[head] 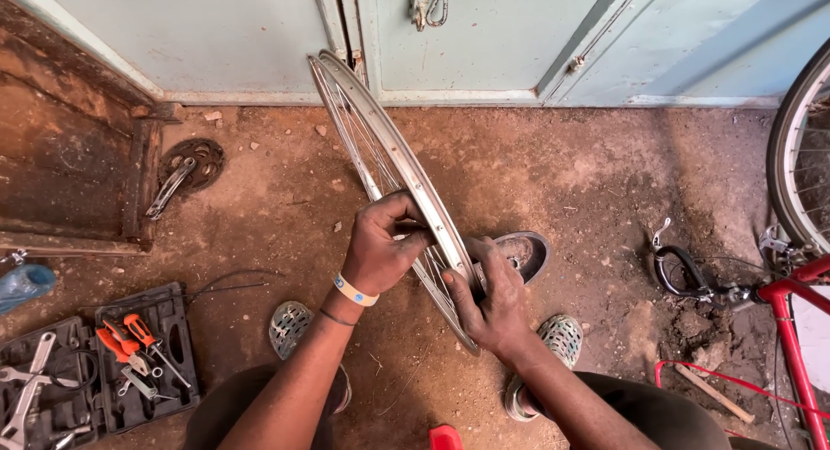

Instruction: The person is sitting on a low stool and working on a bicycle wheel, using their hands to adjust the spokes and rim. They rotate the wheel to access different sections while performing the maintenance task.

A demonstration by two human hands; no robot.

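A bare silver bicycle wheel rim [373, 126] with thin spokes stands on edge on the dirt floor, running from the pale door down toward me. My left hand [380, 247] grips the rim from its left side, fingers curled over the edge; a pale wristband sits on that wrist. My right hand [488, 299] clasps the rim's near end from the right, thumb pressed against the metal. My feet in perforated shoes [290, 327] rest on either side below the rim.
An open black tool case [177, 329] with orange-handled tools and wrenches lies at lower left. A crank with chainring [186, 169] lies by a rusty step. A red bicycle [791, 329] with its wheel stands at right; a dark shoe [526, 251] sits behind the rim.
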